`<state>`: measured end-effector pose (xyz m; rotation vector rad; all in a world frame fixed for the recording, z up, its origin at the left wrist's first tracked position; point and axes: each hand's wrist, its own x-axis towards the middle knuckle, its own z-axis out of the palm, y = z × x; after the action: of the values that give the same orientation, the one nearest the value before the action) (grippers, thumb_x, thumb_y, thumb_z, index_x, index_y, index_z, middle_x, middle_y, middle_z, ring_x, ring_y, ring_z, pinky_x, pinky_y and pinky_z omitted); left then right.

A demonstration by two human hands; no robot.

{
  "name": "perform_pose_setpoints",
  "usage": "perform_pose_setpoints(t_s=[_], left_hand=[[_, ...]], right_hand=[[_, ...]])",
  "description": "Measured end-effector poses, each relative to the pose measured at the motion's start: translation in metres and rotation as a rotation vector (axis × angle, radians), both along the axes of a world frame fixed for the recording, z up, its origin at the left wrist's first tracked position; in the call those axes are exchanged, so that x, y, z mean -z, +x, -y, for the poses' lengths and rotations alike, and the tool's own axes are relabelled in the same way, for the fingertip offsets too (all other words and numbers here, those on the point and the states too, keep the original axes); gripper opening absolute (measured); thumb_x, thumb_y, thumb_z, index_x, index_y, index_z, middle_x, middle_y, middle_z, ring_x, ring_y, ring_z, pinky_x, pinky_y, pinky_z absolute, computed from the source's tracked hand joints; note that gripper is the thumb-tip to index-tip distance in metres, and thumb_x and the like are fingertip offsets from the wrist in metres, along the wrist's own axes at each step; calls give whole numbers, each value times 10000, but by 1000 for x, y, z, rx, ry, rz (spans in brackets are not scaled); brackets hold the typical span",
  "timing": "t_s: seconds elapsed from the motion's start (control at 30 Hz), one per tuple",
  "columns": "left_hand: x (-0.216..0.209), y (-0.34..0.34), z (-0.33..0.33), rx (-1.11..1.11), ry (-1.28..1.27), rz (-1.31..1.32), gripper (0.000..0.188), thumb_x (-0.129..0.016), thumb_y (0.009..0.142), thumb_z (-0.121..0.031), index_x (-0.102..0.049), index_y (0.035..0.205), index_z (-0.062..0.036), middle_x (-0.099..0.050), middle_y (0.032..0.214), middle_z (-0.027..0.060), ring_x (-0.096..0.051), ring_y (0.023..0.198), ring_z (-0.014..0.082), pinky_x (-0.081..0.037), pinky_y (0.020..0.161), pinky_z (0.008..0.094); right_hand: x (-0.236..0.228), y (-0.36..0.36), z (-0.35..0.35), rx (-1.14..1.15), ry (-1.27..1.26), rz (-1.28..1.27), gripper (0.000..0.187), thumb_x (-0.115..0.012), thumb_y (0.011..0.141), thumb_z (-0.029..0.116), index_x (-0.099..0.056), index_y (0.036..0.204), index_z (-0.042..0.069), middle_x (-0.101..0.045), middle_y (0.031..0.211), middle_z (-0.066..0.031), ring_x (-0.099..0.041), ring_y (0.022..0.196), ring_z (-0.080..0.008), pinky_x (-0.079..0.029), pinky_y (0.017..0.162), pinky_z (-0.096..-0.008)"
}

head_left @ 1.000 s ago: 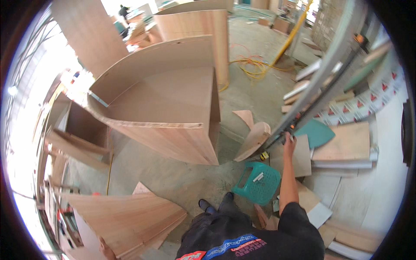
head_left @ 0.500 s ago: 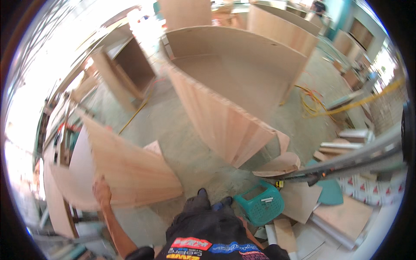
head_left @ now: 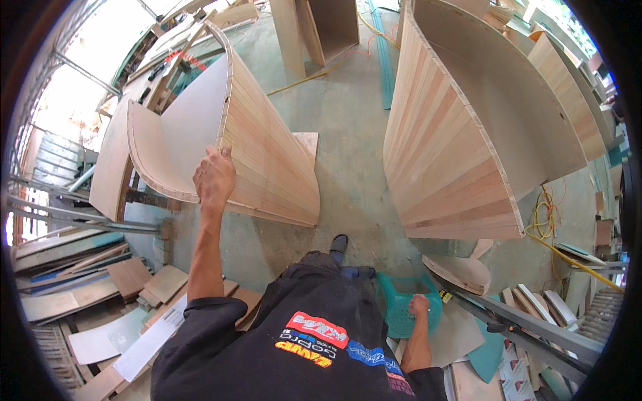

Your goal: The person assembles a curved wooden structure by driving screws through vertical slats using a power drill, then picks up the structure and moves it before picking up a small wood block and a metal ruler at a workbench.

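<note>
My left hand (head_left: 215, 178) is closed over the top edge of a curved wooden panel (head_left: 271, 157), which stands on the floor ahead to the left. Narrow strips of pale wood face its outer side, and its hollow inner side is smooth and light grey. Low on the right, my right hand (head_left: 419, 306) is closed in front of a green plastic stool (head_left: 394, 317). Something small and pale shows at its fingers, too small to name. Whether that hand touches the stool, I cannot tell.
A larger curved wooden shell (head_left: 448, 150) stands ahead to the right, near a cut curved board (head_left: 458, 273). Scrap boards (head_left: 73, 267) lie stacked at the left. A metal rail (head_left: 535, 321) and coiled yellow cord (head_left: 545, 217) are at the right, an open wooden cabinet (head_left: 328, 30) beyond.
My view has turned left, so the panels appear farther right. My left hand stays on the curved panel's edge. My right hand has come into sight by the stool.
</note>
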<state>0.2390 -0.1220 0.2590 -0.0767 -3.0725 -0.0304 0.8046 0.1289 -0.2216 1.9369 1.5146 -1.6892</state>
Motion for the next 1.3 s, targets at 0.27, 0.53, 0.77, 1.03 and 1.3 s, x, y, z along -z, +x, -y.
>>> perform_pose_setpoints(t_s=[0.27, 0.53, 0.77, 1.03, 1.3], left_hand=[[-22, -36, 45, 19, 501, 53, 669, -479, 904, -622, -627, 990, 25, -663, 927, 259, -653, 946, 371, -498, 818, 447], [1, -193, 287, -725, 216, -582, 865, -617, 788, -619, -463, 1283, 72, -554, 1260, 243, -560, 1152, 349, -466, 944, 418], [79, -280, 369, -400, 1309, 30, 727, -603, 838, -479, -528, 1223, 134, -587, 1189, 258, -628, 992, 308, -517, 853, 411], [16, -298, 337, -460, 676, -142, 594, -631, 835, -387, -592, 1177, 97, -605, 1200, 250, -635, 1026, 316, -503, 904, 417], [45, -334, 334, -545, 457, 1, 496, -632, 753, -213, -599, 1149, 83, -585, 1239, 255, -598, 1144, 329, -497, 938, 380]], right_hand=[[-28, -99, -5, -277, -110, 7, 212, -561, 886, 209, -638, 1027, 72, -637, 809, -63, -602, 605, -173, -469, 488, -318], [-188, -353, -10, -635, 146, -584, 357, -631, 899, 295, -610, 1110, 8, -627, 854, -46, -602, 764, -127, -482, 596, -261], [-371, -564, 30, -862, 415, -977, 486, -655, 903, 310, -536, 1239, -21, -606, 1125, -115, -607, 932, -171, -501, 747, -290], [-517, -779, 89, -955, 602, -943, 911, -701, 786, 546, -347, 1404, -23, -520, 1277, -212, -555, 1084, -283, -504, 817, -378], [-506, -923, 98, -1161, 986, -609, 1223, -785, 641, 605, -173, 1452, -76, -400, 1383, -310, -455, 1280, -345, -458, 991, -475]])
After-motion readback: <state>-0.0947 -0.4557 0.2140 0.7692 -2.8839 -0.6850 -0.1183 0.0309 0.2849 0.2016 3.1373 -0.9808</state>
